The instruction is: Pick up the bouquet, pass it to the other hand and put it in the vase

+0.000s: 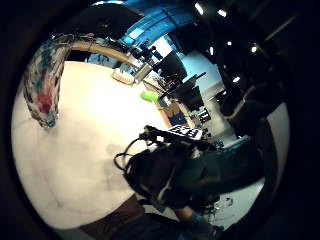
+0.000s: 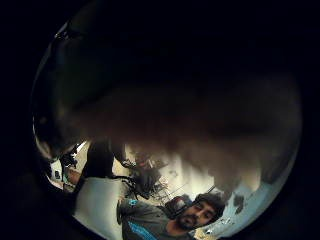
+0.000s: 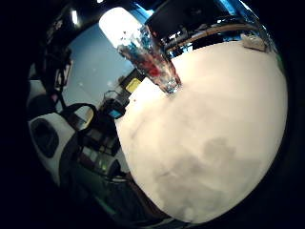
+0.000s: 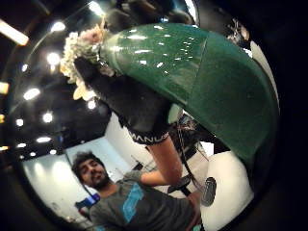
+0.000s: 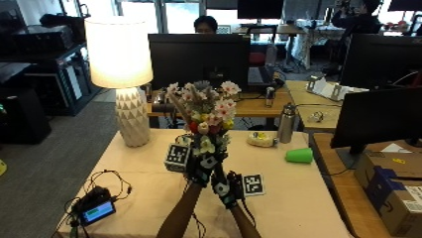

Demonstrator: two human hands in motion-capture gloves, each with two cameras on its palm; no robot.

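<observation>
The bouquet, white, pink and yellow flowers in a green wrap, is held upright above the table. My left hand grips the wrap just under the flowers. My right hand sits right below it, curled round the wrap's lower end. In the right thumb side palm view the green wrap runs up to the left hand and the flowers. The glass vase stands empty on the table, also seen as the vase. In the outside view the bouquet and hands hide it.
A white lamp stands at the table's far left. A green cup lies at the right, with a metal bottle behind it. A small device with cables sits near left. Monitors line the far edge.
</observation>
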